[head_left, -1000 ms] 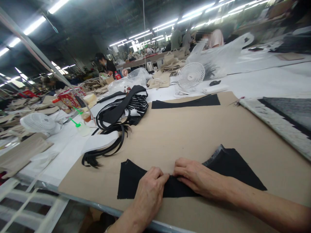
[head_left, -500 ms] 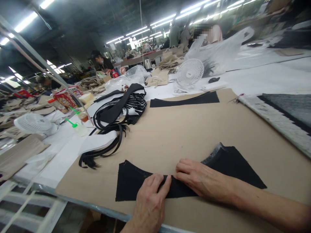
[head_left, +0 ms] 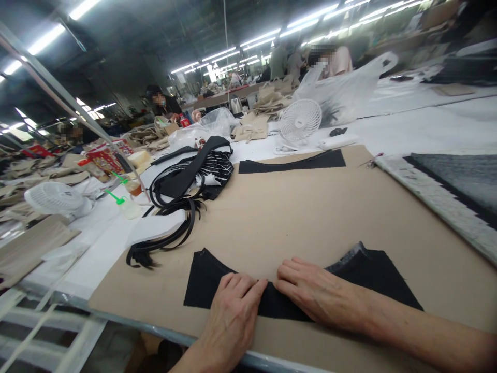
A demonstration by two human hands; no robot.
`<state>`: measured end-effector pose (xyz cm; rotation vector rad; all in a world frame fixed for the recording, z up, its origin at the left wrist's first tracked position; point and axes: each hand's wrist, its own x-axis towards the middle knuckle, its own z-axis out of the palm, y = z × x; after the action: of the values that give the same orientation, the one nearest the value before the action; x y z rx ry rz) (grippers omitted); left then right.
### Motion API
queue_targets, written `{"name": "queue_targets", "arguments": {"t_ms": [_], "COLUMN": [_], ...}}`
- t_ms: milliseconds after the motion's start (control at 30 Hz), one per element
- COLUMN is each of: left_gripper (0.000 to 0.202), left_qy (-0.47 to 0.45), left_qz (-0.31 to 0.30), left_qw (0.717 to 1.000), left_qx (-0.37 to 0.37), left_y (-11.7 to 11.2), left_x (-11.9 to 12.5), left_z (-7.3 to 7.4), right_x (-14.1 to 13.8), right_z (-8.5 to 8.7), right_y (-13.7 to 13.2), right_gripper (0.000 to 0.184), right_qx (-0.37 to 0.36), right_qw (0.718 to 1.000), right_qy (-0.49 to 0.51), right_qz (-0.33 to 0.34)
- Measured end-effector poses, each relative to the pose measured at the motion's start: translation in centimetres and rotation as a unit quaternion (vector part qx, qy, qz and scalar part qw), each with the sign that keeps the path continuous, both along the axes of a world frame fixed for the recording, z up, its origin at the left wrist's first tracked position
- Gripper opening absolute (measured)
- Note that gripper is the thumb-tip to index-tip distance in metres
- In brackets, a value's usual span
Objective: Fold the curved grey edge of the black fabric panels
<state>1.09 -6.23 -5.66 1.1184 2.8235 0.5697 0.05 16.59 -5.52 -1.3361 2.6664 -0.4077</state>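
A black curved piece of material, fabric or thin leather, lies on a tan sheet near the table's front edge. Its concave upper edge faces away from me, and a greyish strip shows along that edge at the right. My left hand is closed on the middle of the edge, thumb and forefinger brought together there. Just to the right, my right hand has its fingers curled onto the same edge. The fingertips' undersides are hidden. Farther back lies a slimmer black curved piece.
Left of the sheet sit black strips and striped cloth. Green-tipped bottles and a white fan stand beyond. Another fan and a plastic bag are at the back. A grey-topped board borders the right.
My left hand has shifted slightly left along the edge. The black piece has turned a little, its left end higher and its right end lower in view.
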Motion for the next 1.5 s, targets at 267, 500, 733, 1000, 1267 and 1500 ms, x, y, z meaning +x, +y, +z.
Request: {"name": "queue_targets", "arguments": {"t_ms": [267, 500, 733, 1000, 1267, 1500], "left_gripper": [0.038, 0.042, 0.052, 0.06, 0.056, 0.059], "left_qy": [0.047, 0.011, 0.023, 0.056, 0.117, 0.153], "left_qz": [0.015, 0.002, -0.006, -0.018, -0.03, -0.007], "left_qw": [0.998, 1.0, 1.0, 0.997, 0.991, 0.988], "left_qx": [0.037, 0.012, -0.02, -0.042, -0.061, -0.007], "left_y": [2.4, 2.7, 3.0, 3.3, 3.9, 4.3], "left_x": [0.8, 1.0, 1.2, 1.2, 1.2, 1.9], "left_z": [-1.5, -1.1, -1.1, -1.1, -1.1, -1.6], "right_x": [0.0, 0.0, 0.1, 0.2, 0.5, 1.1], "right_z": [0.0, -0.1, 0.0, -0.1, -0.3, -0.4], "right_y": [1.6, 3.4, 4.1, 5.2, 5.8, 6.0], "right_gripper": [0.004, 0.005, 0.005, 0.009, 0.008, 0.005], "right_qx": [0.01, -0.031, -0.034, -0.037, -0.043, -0.029], "right_qw": [1.0, 0.999, 0.998, 0.999, 0.998, 0.996], "right_qy": [0.01, -0.034, -0.046, -0.027, 0.023, 0.066], "right_qz": [-0.008, -0.024, -0.029, -0.002, 0.041, 0.057]}}
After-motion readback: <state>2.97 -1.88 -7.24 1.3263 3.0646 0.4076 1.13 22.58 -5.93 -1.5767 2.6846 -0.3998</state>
